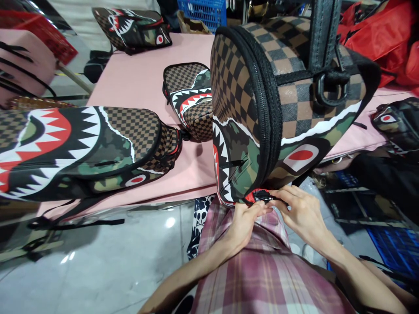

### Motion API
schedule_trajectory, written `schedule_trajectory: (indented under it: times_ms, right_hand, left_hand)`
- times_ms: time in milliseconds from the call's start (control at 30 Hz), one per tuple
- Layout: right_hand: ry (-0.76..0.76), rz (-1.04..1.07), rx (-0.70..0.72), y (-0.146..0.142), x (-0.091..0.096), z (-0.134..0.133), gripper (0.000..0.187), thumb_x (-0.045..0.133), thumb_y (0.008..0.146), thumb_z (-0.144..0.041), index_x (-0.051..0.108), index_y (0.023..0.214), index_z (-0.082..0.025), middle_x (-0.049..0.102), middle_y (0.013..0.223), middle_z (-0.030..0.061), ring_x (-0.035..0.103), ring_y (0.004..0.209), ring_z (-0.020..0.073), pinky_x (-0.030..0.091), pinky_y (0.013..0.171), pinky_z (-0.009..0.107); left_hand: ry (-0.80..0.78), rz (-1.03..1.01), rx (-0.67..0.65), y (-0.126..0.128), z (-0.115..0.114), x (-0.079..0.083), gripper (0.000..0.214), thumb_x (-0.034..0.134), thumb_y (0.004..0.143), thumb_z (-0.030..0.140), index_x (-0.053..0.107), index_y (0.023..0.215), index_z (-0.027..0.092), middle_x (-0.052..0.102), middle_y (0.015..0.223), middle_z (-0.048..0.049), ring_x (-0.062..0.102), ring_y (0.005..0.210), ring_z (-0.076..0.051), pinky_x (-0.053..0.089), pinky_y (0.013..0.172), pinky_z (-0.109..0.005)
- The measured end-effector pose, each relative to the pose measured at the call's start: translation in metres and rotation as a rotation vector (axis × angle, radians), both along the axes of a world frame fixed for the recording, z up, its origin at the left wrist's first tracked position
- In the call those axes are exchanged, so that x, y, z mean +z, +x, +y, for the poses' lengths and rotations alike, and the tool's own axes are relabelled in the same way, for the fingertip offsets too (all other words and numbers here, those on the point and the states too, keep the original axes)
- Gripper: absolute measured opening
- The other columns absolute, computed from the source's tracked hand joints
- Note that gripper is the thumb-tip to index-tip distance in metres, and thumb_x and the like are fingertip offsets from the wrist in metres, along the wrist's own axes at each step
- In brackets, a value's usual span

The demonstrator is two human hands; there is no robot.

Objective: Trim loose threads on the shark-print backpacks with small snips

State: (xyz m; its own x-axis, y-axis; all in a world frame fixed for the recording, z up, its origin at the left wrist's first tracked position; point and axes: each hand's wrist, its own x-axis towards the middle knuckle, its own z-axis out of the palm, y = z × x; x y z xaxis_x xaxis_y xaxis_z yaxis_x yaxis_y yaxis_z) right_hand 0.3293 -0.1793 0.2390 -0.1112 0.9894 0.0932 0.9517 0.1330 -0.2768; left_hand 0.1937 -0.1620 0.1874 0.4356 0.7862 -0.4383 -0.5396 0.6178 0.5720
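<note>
A brown checkered backpack [278, 96] with a shark-mouth and camouflage print stands tipped against my lap, its black zipper track running over the top. My left hand [244, 222] pinches the bag's lower corner next to the red lining. My right hand [299, 209] pinches a small black zipper pull [263, 197] at that same corner. Both hands are closed, fingertips nearly touching.
A pink table [137, 83] carries more shark-print bags: a large one [81, 148] at the left, a small one [191, 100] in the middle, another [134, 28] at the back. A further bag [397, 124] lies right, red fabric [386, 35] behind it. Glossy floor [98, 261] below.
</note>
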Motion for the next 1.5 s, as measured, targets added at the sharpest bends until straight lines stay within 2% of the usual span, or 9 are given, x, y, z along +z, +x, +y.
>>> schedule_trajectory:
  times_ms: [267, 567, 733, 800, 900, 1100, 1200, 1367, 1500]
  right_hand:
    - [-0.122, 0.191, 0.101, 0.023, 0.006, -0.004, 0.029, 0.058, 0.081, -0.031, 0.058, 0.108, -0.021, 0.067, 0.098, 0.0044, 0.064, 0.080, 0.0170, 0.048, 0.067, 0.025]
    - [-0.076, -0.121, 0.093, -0.030, -0.008, 0.020, 0.023, 0.047, 0.073, -0.010, 0.064, 0.086, -0.019, 0.065, 0.073, 0.0033, 0.059, 0.064, 0.0158, 0.033, 0.050, 0.023]
    - [-0.262, 0.274, 0.321, 0.034, 0.007, -0.011, 0.029, 0.036, 0.082, -0.011, 0.063, 0.088, -0.019, 0.064, 0.077, 0.0028, 0.057, 0.068, 0.0134, 0.042, 0.064, 0.023]
    - [-0.377, 0.188, 0.282, 0.070, 0.014, -0.024, 0.029, 0.038, 0.083, -0.013, 0.064, 0.094, -0.021, 0.065, 0.084, 0.0039, 0.058, 0.072, 0.0151, 0.043, 0.065, 0.025]
    - [-0.119, -0.065, -0.008, 0.096, 0.021, -0.033, 0.035, 0.038, 0.078, -0.006, 0.065, 0.098, -0.019, 0.065, 0.088, 0.0094, 0.058, 0.079, 0.0200, 0.044, 0.068, 0.031]
    - [-0.042, -0.030, 0.129, 0.031, 0.008, -0.014, 0.048, 0.039, 0.072, 0.000, 0.061, 0.108, -0.023, 0.063, 0.084, 0.0025, 0.057, 0.067, 0.0120, 0.037, 0.055, 0.021]
    - [0.005, -0.062, 0.117, -0.003, -0.007, -0.001, 0.034, 0.044, 0.075, -0.006, 0.063, 0.100, -0.020, 0.062, 0.076, 0.0024, 0.055, 0.060, 0.0122, 0.032, 0.049, 0.022]
    - [0.171, 0.664, 0.317, 0.015, -0.014, -0.006, 0.021, 0.045, 0.084, -0.021, 0.063, 0.074, -0.018, 0.059, 0.061, 0.0003, 0.051, 0.053, 0.0099, 0.038, 0.052, 0.021]
    - [0.546, 0.917, -0.217, 0.063, -0.006, 0.004, 0.018, 0.051, 0.083, -0.025, 0.067, 0.077, -0.018, 0.057, 0.063, -0.0001, 0.049, 0.053, 0.0095, 0.037, 0.050, 0.022]
  left_hand:
    - [0.009, 0.024, 0.021, 0.000, 0.001, 0.000, 0.009, 0.068, 0.061, 0.018, 0.061, 0.061, 0.013, 0.065, 0.068, -0.0040, 0.064, 0.075, -0.019, 0.050, 0.075, -0.033]
    - [0.035, 0.047, 0.114, 0.001, 0.004, -0.001, 0.019, 0.075, 0.053, 0.019, 0.060, 0.063, 0.014, 0.064, 0.063, 0.0002, 0.061, 0.066, -0.015, 0.050, 0.069, -0.029]
    - [0.034, 0.030, 0.006, -0.005, 0.001, -0.003, 0.020, 0.074, 0.062, 0.025, 0.060, 0.057, 0.012, 0.067, 0.068, -0.0062, 0.066, 0.079, -0.022, 0.050, 0.078, -0.034]
    - [0.036, 0.021, -0.039, -0.007, 0.001, -0.002, 0.022, 0.073, 0.064, 0.025, 0.060, 0.054, 0.010, 0.069, 0.070, -0.0105, 0.065, 0.091, -0.029, 0.048, 0.085, -0.038]
    - [0.031, 0.035, -0.036, -0.008, 0.003, -0.002, 0.021, 0.074, 0.063, 0.025, 0.062, 0.055, 0.010, 0.070, 0.073, -0.0124, 0.064, 0.095, -0.031, 0.047, 0.088, -0.040]
    - [0.038, 0.056, -0.031, -0.005, 0.002, -0.005, 0.017, 0.073, 0.062, 0.023, 0.062, 0.058, 0.010, 0.070, 0.075, -0.0107, 0.066, 0.089, -0.028, 0.050, 0.082, -0.038]
    - [0.069, 0.065, -0.003, -0.005, 0.003, -0.005, 0.016, 0.073, 0.059, 0.022, 0.063, 0.063, 0.012, 0.070, 0.078, -0.0084, 0.066, 0.087, -0.027, 0.051, 0.079, -0.037]
    - [0.029, 0.190, -0.090, -0.039, 0.023, 0.000, 0.025, 0.073, 0.056, 0.028, 0.055, 0.052, 0.011, 0.068, 0.066, -0.0127, 0.067, 0.080, -0.029, 0.052, 0.073, -0.036]
    - [0.144, 0.587, -0.176, -0.095, 0.063, -0.001, 0.031, 0.061, 0.065, 0.040, 0.060, 0.066, 0.009, 0.068, 0.063, -0.0126, 0.066, 0.061, -0.024, 0.051, 0.061, -0.032]
